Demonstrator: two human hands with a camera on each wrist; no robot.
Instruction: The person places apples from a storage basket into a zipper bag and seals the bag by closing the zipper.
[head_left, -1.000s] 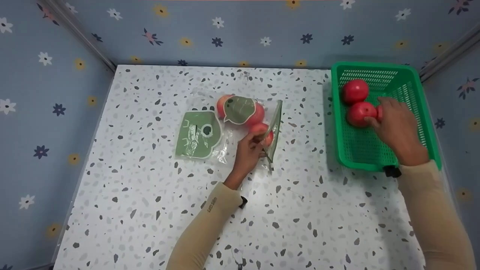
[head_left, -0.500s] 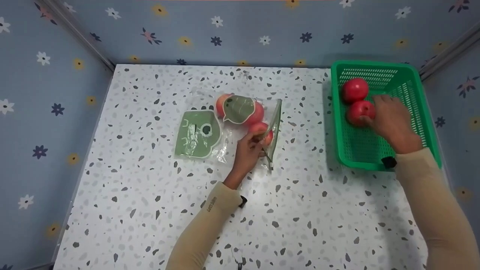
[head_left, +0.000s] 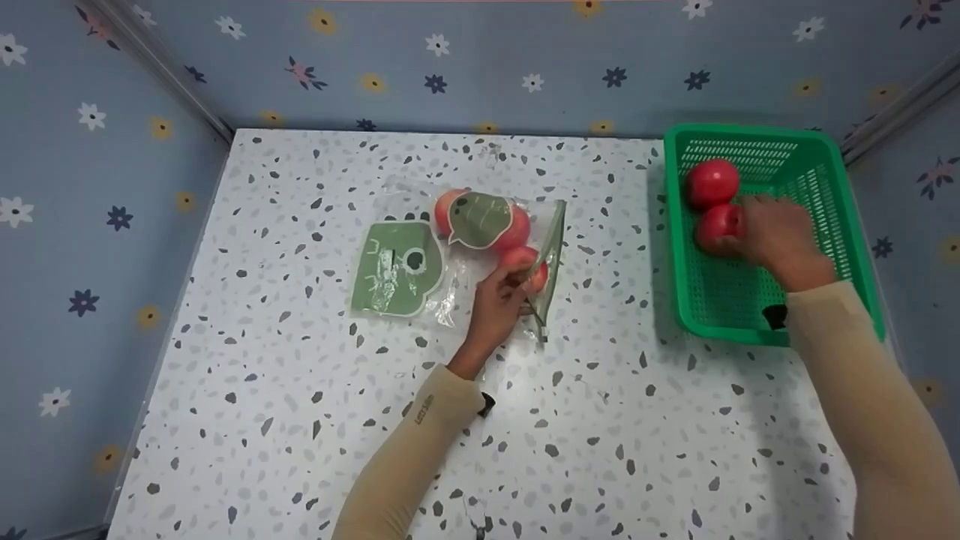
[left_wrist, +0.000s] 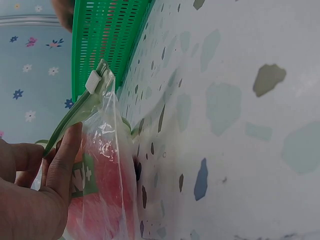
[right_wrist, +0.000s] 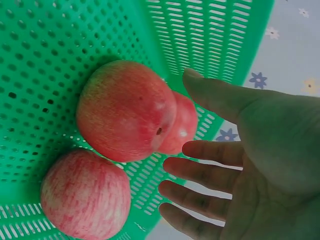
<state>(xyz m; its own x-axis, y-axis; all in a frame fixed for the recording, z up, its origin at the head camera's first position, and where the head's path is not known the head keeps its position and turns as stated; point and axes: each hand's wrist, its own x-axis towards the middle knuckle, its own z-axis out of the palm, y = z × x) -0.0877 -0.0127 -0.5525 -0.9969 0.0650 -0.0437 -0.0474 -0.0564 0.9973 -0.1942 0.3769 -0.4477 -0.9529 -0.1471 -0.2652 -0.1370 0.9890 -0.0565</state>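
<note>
My left hand (head_left: 496, 306) pinches the mouth edge of a clear zip bag (head_left: 397, 281) with green cartoon prints. In the left wrist view, thumb and fingers grip the green zip strip (left_wrist: 67, 120), below its white slider (left_wrist: 93, 81). Red apples (head_left: 514, 228) show through the plastic. Inside the green basket (head_left: 679, 300), my right hand (head_left: 780, 236) reaches over the fruit. The right wrist view has this hand (right_wrist: 235, 175) with extended fingers and thumb apart, beside a red apple (right_wrist: 125, 112). A second apple (right_wrist: 185, 125) sits behind it and a striped one (right_wrist: 85, 195) lies nearer.
The basket stands at the back right of the speckled white table (head_left: 600, 450). Flowered blue panels (head_left: 480, 67) enclose the back and both sides. The bag lies flat left of the basket, with bare tabletop between them.
My right hand has shifted left within the basket, over the middle apple; the apple edge seen beside its fingers a second ago is now covered. The left hand and bag stay put.
</note>
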